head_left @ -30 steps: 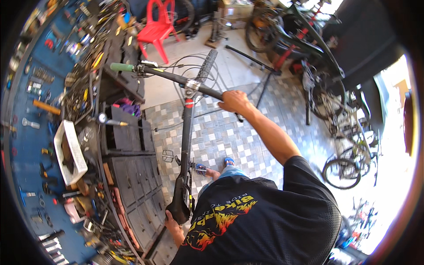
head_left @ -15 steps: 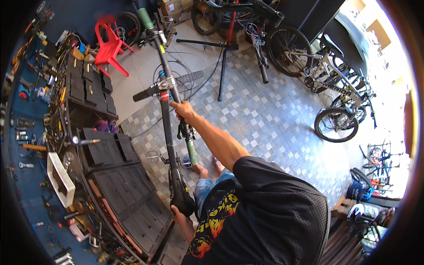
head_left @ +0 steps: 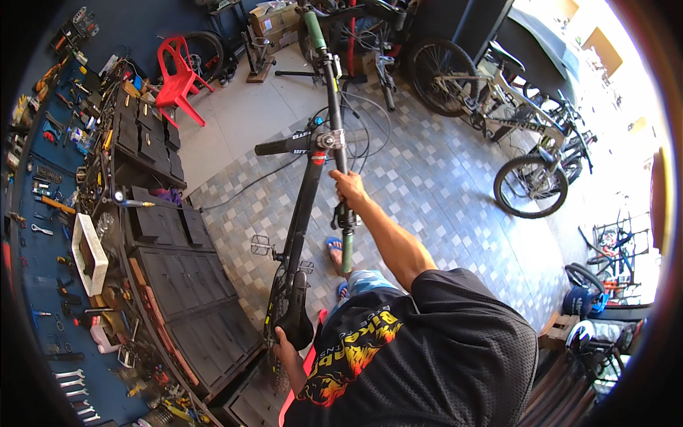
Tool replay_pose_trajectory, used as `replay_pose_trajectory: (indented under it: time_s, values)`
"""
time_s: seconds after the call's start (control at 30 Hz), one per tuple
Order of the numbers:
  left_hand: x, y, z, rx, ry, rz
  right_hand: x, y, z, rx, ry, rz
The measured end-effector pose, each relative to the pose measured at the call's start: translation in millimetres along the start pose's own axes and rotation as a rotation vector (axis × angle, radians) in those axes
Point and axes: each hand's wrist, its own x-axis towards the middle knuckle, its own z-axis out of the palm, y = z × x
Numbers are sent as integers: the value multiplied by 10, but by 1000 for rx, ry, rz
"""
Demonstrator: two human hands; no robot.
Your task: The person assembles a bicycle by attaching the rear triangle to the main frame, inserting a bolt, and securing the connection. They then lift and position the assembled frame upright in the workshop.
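Note:
A mountain bike stands in front of me, its dark frame tube (head_left: 304, 206) running from near me toward the far side. My left hand (head_left: 287, 346) grips the side of the black saddle (head_left: 294, 313). Closed round the handlebar (head_left: 333, 99), just on the near side of the stem, is my right hand (head_left: 348, 186). The bar ends in a far green grip (head_left: 314, 30) and a near green grip (head_left: 347, 252). Cables loop beside the stem (head_left: 330, 139). One pedal (head_left: 260, 245) sticks out left of the frame; the rear wheel is partly hidden under the saddle.
A workbench with dark drawers (head_left: 178, 285) and a blue tool wall (head_left: 50, 249) line the left. A red plastic chair (head_left: 178, 78) stands at the far left. Other bikes (head_left: 526, 128) are parked on the right, and cardboard boxes (head_left: 277, 25) sit at the back.
The bike's front end and handlebar have swung to the right, my right hand moving with them. My left hand stays on the saddle. A red strip now shows beside my left forearm.

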Motion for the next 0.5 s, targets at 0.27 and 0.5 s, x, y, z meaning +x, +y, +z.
replay_pose_trajectory:
  time_s: [0.27, 0.5]
  values:
    - [-762, -249, -488, 508, -70, -15, -1001, 242, -1681, -165, 55, -9]
    - [-781, -475, -228, 823, -76, 209, -1452, 479, -2468, 63, 206, 26]
